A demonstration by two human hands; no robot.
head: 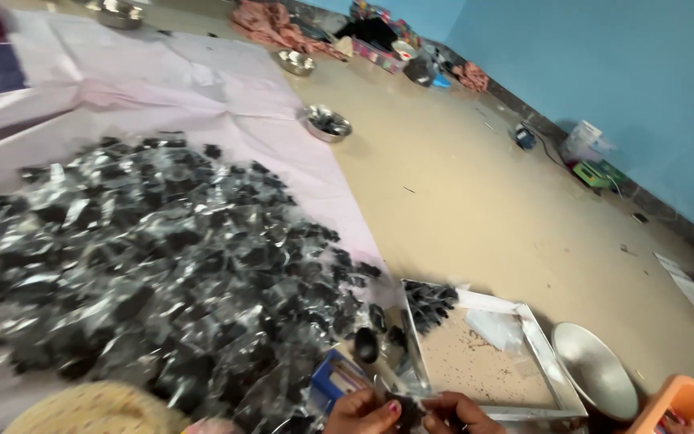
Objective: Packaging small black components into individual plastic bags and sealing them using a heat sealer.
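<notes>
Clear plastic wraps the small dark packet (406, 408) that the left hand (363, 411) and right hand (457, 411) pinch between them, best gripped near its edges.

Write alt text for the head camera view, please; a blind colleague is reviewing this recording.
Seen from above, a person's left hand and right hand together pinch a small dark packet at the bottom edge, beside a large heap of shiny clear packets with dark contents on a pale pink sheet. A metal-framed tray and steel bowls sit on the tan floor.
</notes>
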